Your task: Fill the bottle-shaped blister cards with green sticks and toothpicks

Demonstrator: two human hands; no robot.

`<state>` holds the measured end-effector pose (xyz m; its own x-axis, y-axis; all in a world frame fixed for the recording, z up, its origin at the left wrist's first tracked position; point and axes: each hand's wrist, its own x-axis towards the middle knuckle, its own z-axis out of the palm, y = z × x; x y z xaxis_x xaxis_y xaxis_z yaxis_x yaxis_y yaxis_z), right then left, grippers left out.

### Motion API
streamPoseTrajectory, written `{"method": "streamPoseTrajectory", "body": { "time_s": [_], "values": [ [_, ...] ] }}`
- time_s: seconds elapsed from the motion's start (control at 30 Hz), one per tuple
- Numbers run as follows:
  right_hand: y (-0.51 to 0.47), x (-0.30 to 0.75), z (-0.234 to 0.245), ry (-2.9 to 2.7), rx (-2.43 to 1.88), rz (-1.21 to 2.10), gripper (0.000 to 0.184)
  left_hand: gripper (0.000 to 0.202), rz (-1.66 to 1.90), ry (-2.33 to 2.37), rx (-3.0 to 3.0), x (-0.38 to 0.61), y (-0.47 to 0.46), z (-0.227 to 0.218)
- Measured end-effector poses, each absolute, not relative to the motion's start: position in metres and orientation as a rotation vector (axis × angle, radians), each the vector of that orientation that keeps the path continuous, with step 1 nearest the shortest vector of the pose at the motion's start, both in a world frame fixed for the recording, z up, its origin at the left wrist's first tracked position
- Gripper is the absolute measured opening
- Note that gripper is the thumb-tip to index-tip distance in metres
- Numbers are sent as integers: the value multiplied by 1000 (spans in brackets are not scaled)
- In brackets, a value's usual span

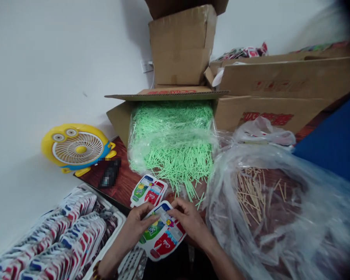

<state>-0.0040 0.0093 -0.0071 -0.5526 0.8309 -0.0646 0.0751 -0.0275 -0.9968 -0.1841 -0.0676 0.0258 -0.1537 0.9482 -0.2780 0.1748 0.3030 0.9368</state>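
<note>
Low in the middle of the head view, both hands grip one flat printed packet [162, 236] with green and red bottle shapes. My left hand [140, 222] pinches its upper left edge with closed fingers. My right hand [188, 219] is closed over its upper right edge. A second packet [148, 190] of the same kind lies on the wooden table [125, 182] just above my hands. Loose green sticks [189, 182] spill from a plastic-lined carton [170, 134] right behind it.
A white tray [116, 229] at the lower left holds several rows of the same packets. A large clear plastic bag [280, 202] with pale wooden sticks fills the right. A yellow desk fan [77, 147] stands at the left wall. Cardboard boxes [182, 46] are stacked behind.
</note>
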Motion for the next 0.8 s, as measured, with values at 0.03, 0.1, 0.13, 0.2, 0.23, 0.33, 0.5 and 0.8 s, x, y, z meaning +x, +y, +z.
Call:
{"method": "streamPoseTrajectory", "body": {
  "time_s": [0.03,0.1,0.13,0.2,0.23,0.33,0.5,0.8],
  "values": [
    [9,-2,-7,-1678,-965,1624,10,23,982,1564,1062,-183,-67,24],
    [8,1,-8,-1714,-984,1603,10,26,960,1572,1057,-181,-67,18],
    [7,3,-9,-1731,-992,1595,10,27,941,1579,1052,-179,-66,15],
    [8,7,-12,-1775,-989,1585,11,29,904,1578,1037,-177,-67,9],
    [10,9,-13,-1807,-978,1582,12,30,889,1577,1031,-175,-68,7],
    [27,18,-15,-1929,-1014,1510,23,33,878,1616,1029,-171,-72,2],
    [74,26,-11,-2209,-1680,690,27,34,857,1664,1099,-163,-83,-1],
    [86,-14,-20,-2337,-1975,412,30,32,781,1683,1161,-152,-98,-20]
  ]
}}
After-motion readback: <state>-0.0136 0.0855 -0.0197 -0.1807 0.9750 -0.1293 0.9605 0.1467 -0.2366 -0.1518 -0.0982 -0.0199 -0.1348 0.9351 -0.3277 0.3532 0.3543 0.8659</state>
